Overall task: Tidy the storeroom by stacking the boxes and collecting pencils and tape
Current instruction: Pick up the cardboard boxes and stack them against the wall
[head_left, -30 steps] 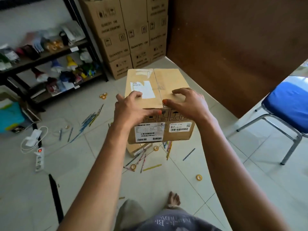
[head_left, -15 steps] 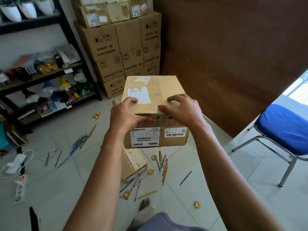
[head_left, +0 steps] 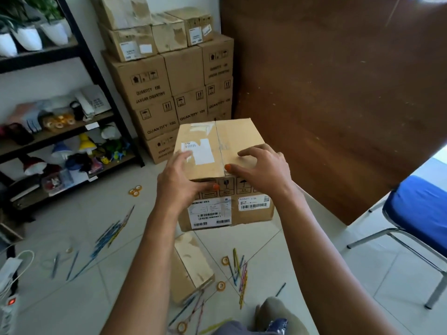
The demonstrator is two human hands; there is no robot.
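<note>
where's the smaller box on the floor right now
In the head view the smaller box lies on the floor tiles, low centre, below the carried box, with pencils scattered to its right.

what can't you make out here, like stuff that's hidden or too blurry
Head view only:
- Carried box: its underside and far side face away from the camera.
- Small box on the floor: its top end sits behind the carried box.
- Shipping labels: print too small to read.
- Blue chair: cut off by the right edge.

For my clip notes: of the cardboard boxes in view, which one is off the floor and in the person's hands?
The labelled box gripped by the left hand and right hand. The small box lies on the floor; the rest are stacked in the corner.
</note>
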